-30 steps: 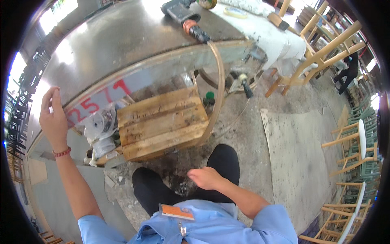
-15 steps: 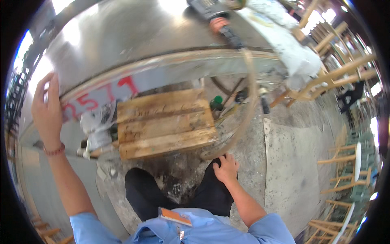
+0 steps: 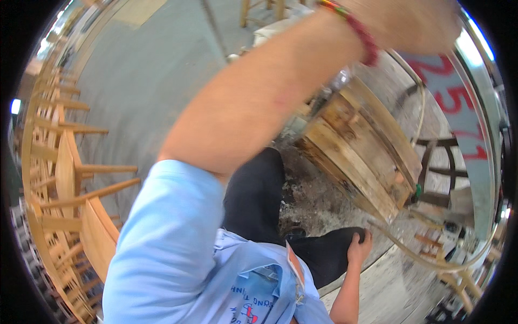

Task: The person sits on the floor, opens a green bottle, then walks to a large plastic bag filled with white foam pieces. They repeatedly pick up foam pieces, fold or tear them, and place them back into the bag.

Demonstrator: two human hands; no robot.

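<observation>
1. While the left forearm sweeps across the upper middle, the left hand [image 3: 415, 24] sits at the top edge, blurred and partly cut off, so I cannot tell whether its fingers are wide, narrow or holding something.
2. The right hand [image 3: 360, 247] lies over the black-trousered right knee [image 3: 329, 251], thumb and fingers spread apart around it, with no object visible in its grasp.
3. The brown rectangular wooden crate [image 3: 367, 148] lies between the two hands: below the left one in the view, just above the right one, and apart from both.
4. A grey panel with red painted characters [image 3: 450, 102] curves down the right side, its upper end near the left hand.
5. Beneath the crate spreads rough concrete floor [image 3: 324, 197], stained dark and flecked with pale bits; a smoother grey floor [image 3: 140, 97] fills the upper left.
6. Along the left rim crowd light-wood chairs [image 3: 67, 164] with straight legs and flat seats.
7. The crate is built of worn, smudged planks with dark gaps between them; a small green cap [image 3: 418, 190] shows at its far corner.
8. A tan flexible hose [image 3: 426, 263] bends in a long arc at lower right, below a dark round frame with crossbars [image 3: 440, 142].
9. A braided red bracelet [image 3: 367, 40] circles the left wrist; the shirt [image 3: 156, 243] is light blue cloth.
</observation>
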